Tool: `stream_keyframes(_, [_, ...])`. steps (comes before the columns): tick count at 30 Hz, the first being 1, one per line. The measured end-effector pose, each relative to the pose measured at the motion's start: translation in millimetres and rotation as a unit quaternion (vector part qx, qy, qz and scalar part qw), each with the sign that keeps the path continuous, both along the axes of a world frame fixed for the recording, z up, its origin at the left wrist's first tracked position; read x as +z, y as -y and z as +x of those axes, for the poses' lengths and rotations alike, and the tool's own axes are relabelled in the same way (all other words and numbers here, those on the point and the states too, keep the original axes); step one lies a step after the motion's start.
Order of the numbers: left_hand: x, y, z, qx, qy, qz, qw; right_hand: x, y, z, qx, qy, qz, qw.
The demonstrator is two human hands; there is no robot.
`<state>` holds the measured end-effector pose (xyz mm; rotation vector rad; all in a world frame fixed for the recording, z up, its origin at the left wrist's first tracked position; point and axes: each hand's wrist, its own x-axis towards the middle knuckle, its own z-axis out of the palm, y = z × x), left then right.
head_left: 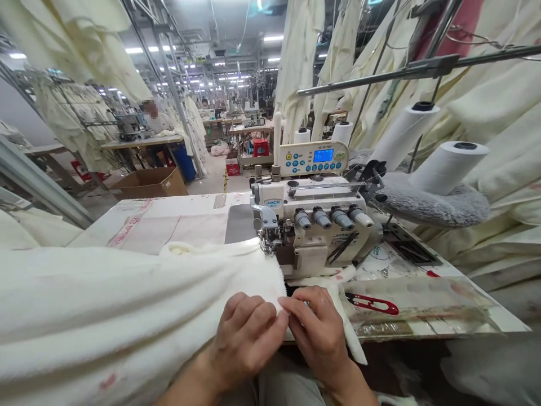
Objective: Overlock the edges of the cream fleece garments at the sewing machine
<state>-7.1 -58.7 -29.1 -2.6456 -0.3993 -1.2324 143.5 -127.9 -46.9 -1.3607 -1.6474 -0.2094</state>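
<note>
A large piece of white fleece fabric [139,299] spreads over the left of the table, its far edge running under the presser foot of the overlock sewing machine [315,220]. My left hand [249,332] is closed on the fabric's right edge, just in front of the machine. Against its fingertips, my right hand [316,324] pinches the same edge between thumb and fingers. A narrow white fabric strip [350,327] hangs over the table's front edge beside my right hand. Red-handled thread snips [374,303] lie farther right.
Thread cones [450,166] stand behind the machine at right, near a grey fluffy cover [426,206]. A metal rail [380,76] crosses above, among hanging cream garments [300,62]. A cardboard box [147,183] sits beyond the table; another person [163,124] works farther back.
</note>
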Motion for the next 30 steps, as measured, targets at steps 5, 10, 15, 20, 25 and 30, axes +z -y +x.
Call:
stream_keyframes(5, [-5.8, -16.9, -7.6, 0.088, -0.099, -0.042, 0.99, 3.1, -5.3, 3.0, -0.007, 0.013, 0.008, 1.0])
stream_keyframes(10, [0.5, -33.5, -10.6, 0.085, -0.163, -0.061, 0.981, 8.5, -11.8, 6.9, -0.015, 0.027, 0.02, 0.999])
stream_keyframes(15, [11.4, -49.6, -4.9, 0.097, -0.211, -0.137, 0.963, 10.7, -33.2, 12.9, -0.047, 0.051, 0.011, 0.998])
stream_keyframes(20, [21.7, -70.7, 2.7, 0.114, -0.273, -0.183, 0.937, 8.2, -52.7, 14.4, -0.104, 0.079, 0.019, 0.991])
stream_keyframes(25, [33.3, -95.1, 24.0, 0.152, -0.316, -0.206, 0.914, 4.1, -36.5, 2.1, -0.107, -0.015, 0.001, 0.994])
stream_keyframes(30, [34.1, -121.6, 31.3, 0.196, -0.319, -0.202, 0.905, 0.3, -18.6, -17.0, -0.037, -0.037, -0.035, 0.998])
